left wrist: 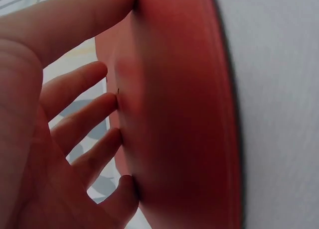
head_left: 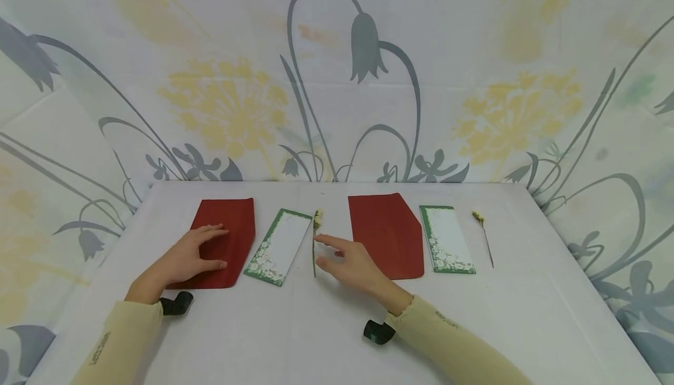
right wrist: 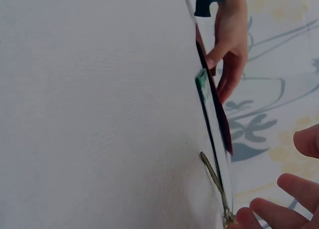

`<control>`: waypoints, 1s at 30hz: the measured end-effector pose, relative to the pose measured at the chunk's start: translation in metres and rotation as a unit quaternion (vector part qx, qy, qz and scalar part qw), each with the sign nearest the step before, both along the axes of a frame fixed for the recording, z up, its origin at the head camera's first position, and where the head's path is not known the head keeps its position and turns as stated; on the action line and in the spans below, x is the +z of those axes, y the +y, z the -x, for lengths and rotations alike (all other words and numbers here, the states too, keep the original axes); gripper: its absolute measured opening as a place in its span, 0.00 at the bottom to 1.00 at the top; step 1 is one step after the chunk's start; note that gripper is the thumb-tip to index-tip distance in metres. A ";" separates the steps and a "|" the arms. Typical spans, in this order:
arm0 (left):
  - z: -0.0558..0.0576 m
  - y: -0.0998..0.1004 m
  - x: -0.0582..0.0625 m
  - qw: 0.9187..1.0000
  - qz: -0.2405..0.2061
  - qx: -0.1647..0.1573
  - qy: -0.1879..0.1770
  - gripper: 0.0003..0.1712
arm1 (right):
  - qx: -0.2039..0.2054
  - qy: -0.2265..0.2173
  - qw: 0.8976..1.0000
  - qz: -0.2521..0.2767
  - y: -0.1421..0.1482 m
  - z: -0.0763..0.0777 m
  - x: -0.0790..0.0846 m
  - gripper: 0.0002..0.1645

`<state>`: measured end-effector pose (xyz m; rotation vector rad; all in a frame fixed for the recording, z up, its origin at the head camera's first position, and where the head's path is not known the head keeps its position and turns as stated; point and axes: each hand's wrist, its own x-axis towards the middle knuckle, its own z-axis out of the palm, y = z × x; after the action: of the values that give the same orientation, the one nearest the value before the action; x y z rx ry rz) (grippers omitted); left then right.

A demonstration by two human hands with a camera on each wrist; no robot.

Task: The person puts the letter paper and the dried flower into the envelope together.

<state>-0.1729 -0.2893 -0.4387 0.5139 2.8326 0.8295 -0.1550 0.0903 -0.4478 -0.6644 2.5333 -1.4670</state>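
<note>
My left hand (head_left: pixel 184 261) rests with spread fingers on a red envelope (head_left: pixel 238 247) at the table's left. In the left wrist view its fingertips touch the red surface (left wrist: pixel 184 114), and the thumb is apart from the fingers. My right hand (head_left: pixel 355 266) hovers by a thin-stemmed yellow flower (head_left: pixel 317 221), thumb and index finger apart beside the stem. The right wrist view shows the stem (right wrist: pixel 212 171) lying on the cloth, with the fingertips close to the flower end. Between the envelope and flower lies a white card with a green floral border (head_left: pixel 279 247), slightly tilted.
Right of my right hand lie a second red envelope (head_left: pixel 388 236), another green-bordered card (head_left: pixel 447 236) and another yellow flower (head_left: pixel 478 217). The white table (head_left: pixel 295 338) meets a flower-patterned backdrop (head_left: pixel 337 98) at its far edge. Black wrist devices (head_left: pixel 379 332) hang under both sleeves.
</note>
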 end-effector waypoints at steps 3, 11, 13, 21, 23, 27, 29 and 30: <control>-0.001 0.000 0.000 1.000 0.001 -0.009 -0.003 0.43 | 0.008 -0.008 1.000 -0.004 -0.010 0.002 0.001 0.28; -0.002 0.002 0.001 1.000 0.015 -0.016 -0.007 0.44 | 0.038 -0.008 0.999 -0.012 -0.038 0.014 0.004 0.28; -0.002 0.003 0.001 1.000 0.021 -0.015 -0.008 0.43 | 0.033 -0.009 0.999 -0.023 -0.044 0.018 0.005 0.28; -0.004 0.009 0.006 0.999 0.051 -0.011 -0.001 0.43 | 0.052 -0.024 0.998 -0.011 -0.065 0.035 0.000 0.28; -0.004 0.011 0.006 0.998 0.057 -0.010 0.001 0.43 | 0.060 -0.022 0.998 -0.006 -0.070 0.038 0.000 0.28; -0.004 0.012 0.006 0.998 0.058 -0.008 0.005 0.42 | 0.073 -0.022 0.997 0.002 -0.080 0.042 0.000 0.28; -0.004 0.012 0.005 0.998 0.056 -0.008 0.010 0.42 | 0.075 -0.025 0.997 0.004 -0.086 0.044 0.001 0.28; -0.004 0.012 0.005 0.998 0.056 -0.008 0.012 0.42 | 0.077 -0.023 0.997 0.003 -0.090 0.044 0.001 0.28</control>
<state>-0.1690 -0.2777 -0.4341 0.5336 2.8720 0.6621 -0.1993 0.0003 -0.4464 -0.7969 2.3868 -1.4208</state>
